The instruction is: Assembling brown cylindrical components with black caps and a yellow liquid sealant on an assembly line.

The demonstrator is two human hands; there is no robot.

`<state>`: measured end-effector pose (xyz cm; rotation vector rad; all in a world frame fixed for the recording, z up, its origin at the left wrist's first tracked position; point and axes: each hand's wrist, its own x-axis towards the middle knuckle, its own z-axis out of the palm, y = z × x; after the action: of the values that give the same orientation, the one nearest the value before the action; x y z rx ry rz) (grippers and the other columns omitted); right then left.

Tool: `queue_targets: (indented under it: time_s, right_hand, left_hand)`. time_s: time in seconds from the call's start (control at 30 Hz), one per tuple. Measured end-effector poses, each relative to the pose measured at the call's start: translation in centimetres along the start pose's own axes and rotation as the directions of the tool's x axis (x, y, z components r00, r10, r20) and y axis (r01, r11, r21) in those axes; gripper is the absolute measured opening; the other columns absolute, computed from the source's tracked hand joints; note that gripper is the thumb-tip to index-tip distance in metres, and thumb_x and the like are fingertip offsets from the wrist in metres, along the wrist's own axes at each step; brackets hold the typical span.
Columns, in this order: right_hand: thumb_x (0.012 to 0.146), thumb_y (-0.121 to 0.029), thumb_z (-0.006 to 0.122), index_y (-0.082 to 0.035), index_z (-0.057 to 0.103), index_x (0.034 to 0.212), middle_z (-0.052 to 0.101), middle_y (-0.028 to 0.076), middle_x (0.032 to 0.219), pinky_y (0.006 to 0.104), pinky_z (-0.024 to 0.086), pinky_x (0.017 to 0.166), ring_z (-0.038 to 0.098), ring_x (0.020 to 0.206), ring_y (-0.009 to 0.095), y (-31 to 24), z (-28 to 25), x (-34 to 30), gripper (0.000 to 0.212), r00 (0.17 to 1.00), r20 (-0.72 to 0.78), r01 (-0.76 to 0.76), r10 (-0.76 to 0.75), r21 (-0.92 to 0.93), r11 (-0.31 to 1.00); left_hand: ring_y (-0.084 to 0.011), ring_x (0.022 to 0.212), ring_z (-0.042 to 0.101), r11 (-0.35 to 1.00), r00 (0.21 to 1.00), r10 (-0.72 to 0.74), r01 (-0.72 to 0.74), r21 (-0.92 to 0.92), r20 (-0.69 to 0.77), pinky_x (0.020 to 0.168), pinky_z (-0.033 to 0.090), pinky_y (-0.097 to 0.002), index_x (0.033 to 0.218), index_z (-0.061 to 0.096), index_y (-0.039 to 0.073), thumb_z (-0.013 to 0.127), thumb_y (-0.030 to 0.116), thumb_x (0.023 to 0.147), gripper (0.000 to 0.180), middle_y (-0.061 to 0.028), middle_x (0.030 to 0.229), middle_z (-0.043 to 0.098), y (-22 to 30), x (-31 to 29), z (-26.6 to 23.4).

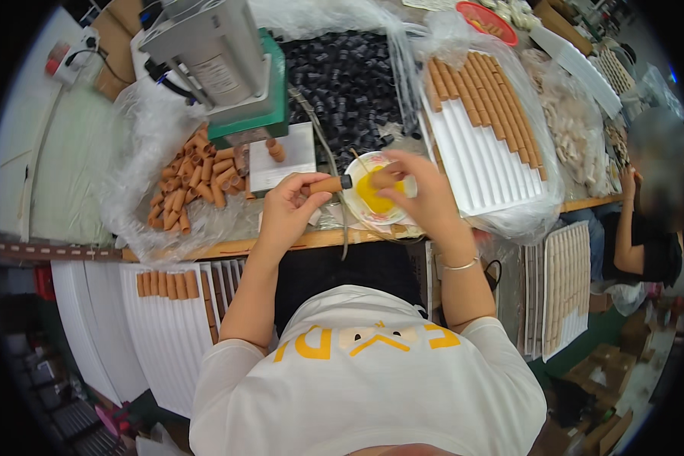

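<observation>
From the head camera, the left hand (pixel 285 209) is wrapped around a brown tube (pixel 325 185) with a small black cap (pixel 346 182) on its end, held over the table edge (pixel 228 247), and the right hand (pixel 422 190) pinches a small piece above the bowl of yellow glue (pixel 372 194). The glue could drip or smear on the tube if the hand bumps the bowl. There is little free room, with the pile of tubes (pixel 194 178) left and the white tray (pixel 482 156) right.

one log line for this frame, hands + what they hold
left hand: holds brown tube, black cap at its end | right hand: over white dish of yellow glue | loose tubes at left
</observation>
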<state>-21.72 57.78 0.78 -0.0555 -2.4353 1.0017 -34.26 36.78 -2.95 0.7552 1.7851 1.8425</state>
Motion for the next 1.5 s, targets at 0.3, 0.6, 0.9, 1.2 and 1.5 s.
queue_targets:
  time_s: [0.3,0.6,0.9,1.2,1.5]
  right_hand:
    - [0.071,-0.005,0.074,-0.001,0.062,0.107,0.064,0.014,0.096,0.0394,0.048,0.080,0.059,0.091,0.032,-3.2,6.3,2.9,0.039,0.945,0.276,0.177,-0.177,0.025,0.984]
    - [0.074,-0.016,0.074,-0.004,0.056,0.094,0.064,0.017,0.079,0.0460,0.050,0.066,0.062,0.073,0.040,-1.8,11.6,7.7,0.029,0.997,0.066,-0.022,0.026,-0.062,0.998]
    - [0.071,-0.028,0.080,-0.007,0.062,0.105,0.060,0.007,0.100,0.0422,0.041,0.079,0.054,0.098,0.029,-1.0,15.4,9.8,0.044,0.991,0.132,0.016,0.027,-0.318,0.948]
    - [0.080,-0.015,0.075,-0.002,0.065,0.103,0.060,0.010,0.087,0.0284,0.046,0.061,0.054,0.066,0.017,-5.3,8.5,2.8,0.028,0.948,0.313,-0.064,-0.054,0.354,0.933]
    - [0.079,-0.012,0.074,-0.001,0.063,0.090,0.062,0.012,0.078,0.0333,0.048,0.058,0.061,0.061,0.025,-5.7,9.2,0.9,0.019,0.988,0.118,-0.120,0.095,0.228,0.966]
  left_hand:
    - [-0.0055,0.074,0.056,0.991,0.998,-0.055,0.054,0.125,0.005,0.068,0.047,-0.0203,0.108,0.066,0.000,0.074,0.001,0.078,0.031,-0.0025,0.090,0.062,-0.2,-1.4,-3.6]
    - [-0.0317,0.100,0.055,0.604,0.868,0.453,-0.131,0.786,-0.203,0.086,0.043,-0.0418,0.109,0.055,-0.001,0.076,0.008,0.071,0.044,-0.0144,0.101,0.060,-2.0,4.3,-6.2]
    - [-0.0182,0.102,0.061,0.973,0.901,0.178,-0.101,0.209,-0.395,0.082,0.049,-0.0285,0.124,0.051,-0.002,0.055,0.006,0.093,0.032,-0.0107,0.107,0.061,-2.1,-0.7,-10.5]
    - [-0.0135,0.102,0.062,0.957,0.989,-0.096,0.123,-0.264,0.113,0.080,0.052,-0.0244,0.128,0.041,0.002,0.065,-0.004,0.086,0.049,-0.0115,0.110,0.064,0.8,-4.5,-4.3]
    - [-0.0156,0.094,0.064,0.949,0.977,0.122,-0.063,0.310,-0.176,0.080,0.053,-0.0277,0.116,0.049,0.001,0.069,-0.005,0.080,0.041,-0.0109,0.102,0.064,-0.2,-4.4,-0.9]
